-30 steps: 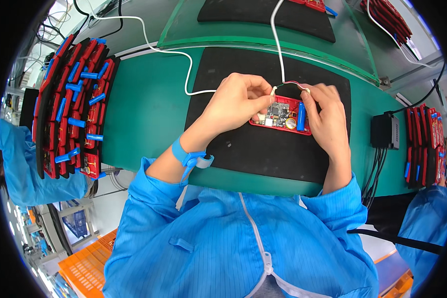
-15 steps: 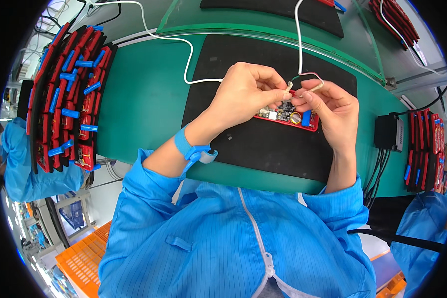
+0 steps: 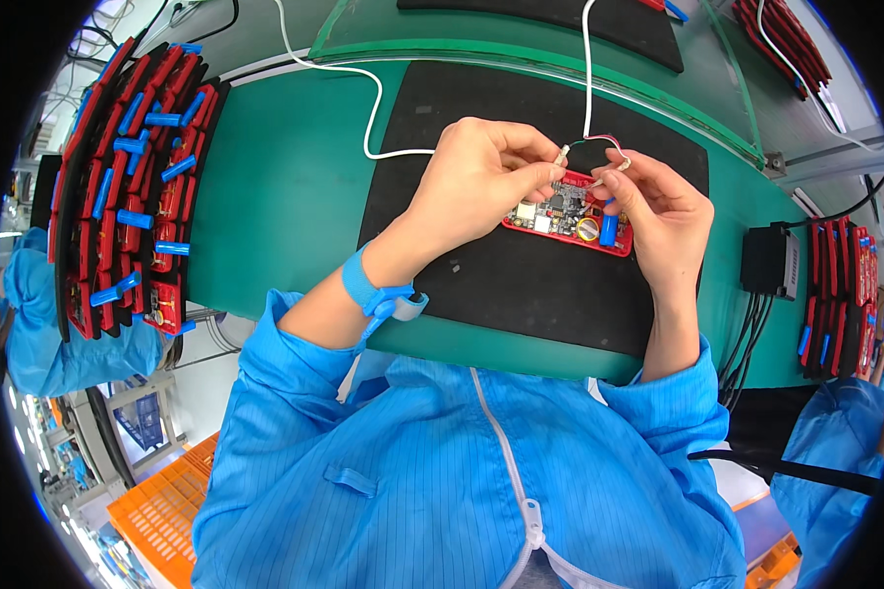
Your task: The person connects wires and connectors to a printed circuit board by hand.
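Here, left fingers [image 3: 535, 179] and right fingers [image 3: 627, 196] in pinches around connectors [image 3: 562, 154], box markings [image 3: 791, 264] illegible

electronics assembly workshop; green-topped bench [image 3: 275, 206]; red-cased circuit board [image 3: 558, 222]; stacked red units [image 3: 128, 191]; blue work coat [image 3: 422, 471]; wrist strap [image 3: 363, 282]

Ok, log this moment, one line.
left hand: pinching small whitish wire end; right hand: pinching another; red rectangular case with circuit board: on black flat mat

No lettering or numbers can be read (any print is too small).
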Motion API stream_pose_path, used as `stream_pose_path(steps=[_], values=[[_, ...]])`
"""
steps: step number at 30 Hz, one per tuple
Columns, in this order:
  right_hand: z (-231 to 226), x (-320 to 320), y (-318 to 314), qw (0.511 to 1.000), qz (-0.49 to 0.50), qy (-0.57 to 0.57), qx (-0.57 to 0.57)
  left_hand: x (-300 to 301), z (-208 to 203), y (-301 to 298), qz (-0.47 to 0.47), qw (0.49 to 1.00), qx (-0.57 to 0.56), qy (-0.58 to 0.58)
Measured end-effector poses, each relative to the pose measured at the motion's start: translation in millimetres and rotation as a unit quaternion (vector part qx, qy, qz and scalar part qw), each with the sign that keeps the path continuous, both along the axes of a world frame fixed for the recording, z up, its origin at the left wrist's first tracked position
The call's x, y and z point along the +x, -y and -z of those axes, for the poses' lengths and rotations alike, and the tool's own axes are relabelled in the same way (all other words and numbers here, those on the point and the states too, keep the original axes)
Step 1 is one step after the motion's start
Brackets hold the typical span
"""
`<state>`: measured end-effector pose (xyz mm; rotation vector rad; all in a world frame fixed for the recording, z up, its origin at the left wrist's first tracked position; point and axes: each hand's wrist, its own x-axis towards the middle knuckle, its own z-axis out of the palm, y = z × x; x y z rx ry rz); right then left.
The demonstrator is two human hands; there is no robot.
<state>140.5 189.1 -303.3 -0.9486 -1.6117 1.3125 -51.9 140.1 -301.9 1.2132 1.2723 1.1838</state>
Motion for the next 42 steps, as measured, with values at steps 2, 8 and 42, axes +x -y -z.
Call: stream_pose_path(steps=[2,8,42], values=[[3,1,0,1.000,-0.005,0.004,0.016,0,2,-1,-0.001,0.999,0.020,-0.032],[8,-3,1,0.998,-0.017,0.004,0.064,3,4,1,-0.016,0.994,0.057,-0.087],[9,-7,5,0.981,-0.010,0.108,0.158,9,6,3,-0.019,0.997,0.020,-0.075]])
